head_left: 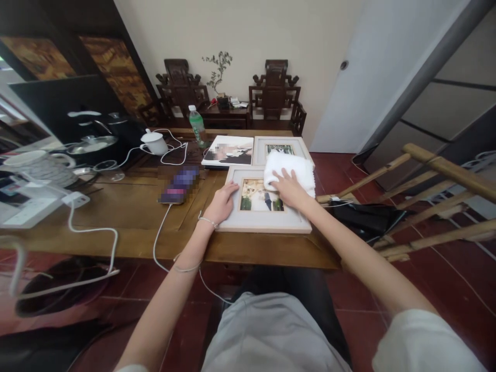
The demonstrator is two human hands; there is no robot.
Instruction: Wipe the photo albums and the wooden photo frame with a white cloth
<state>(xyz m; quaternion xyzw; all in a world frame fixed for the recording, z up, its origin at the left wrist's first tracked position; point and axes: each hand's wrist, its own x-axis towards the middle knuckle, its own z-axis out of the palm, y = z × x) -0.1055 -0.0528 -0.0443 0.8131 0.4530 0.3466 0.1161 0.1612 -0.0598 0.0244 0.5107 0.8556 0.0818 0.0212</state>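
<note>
A light wooden picture frame (265, 226) with a wide pale mat and a small wedding photo (253, 194) lies flat at the table's front edge. My left hand (221, 204) rests on its left side, fingers laid along the border. On the frame's upper right, my right hand (289, 188) presses down a folded white cloth (300, 168), fingers spread over it and thumb at its edge. The cloth covers that corner and part of a second, similar frame (267, 142) behind. Beside that one lies a picture panel (219, 147), partly blurred out.
On the wooden table (132, 232) are a charging phone (179, 186), a green-labelled bottle (197, 126), a white lidded cup (154, 143), a patterned mug (41, 168) and a power strip (34, 206). White cables trail over the front edge. A bamboo rack (437, 201) stands to the right.
</note>
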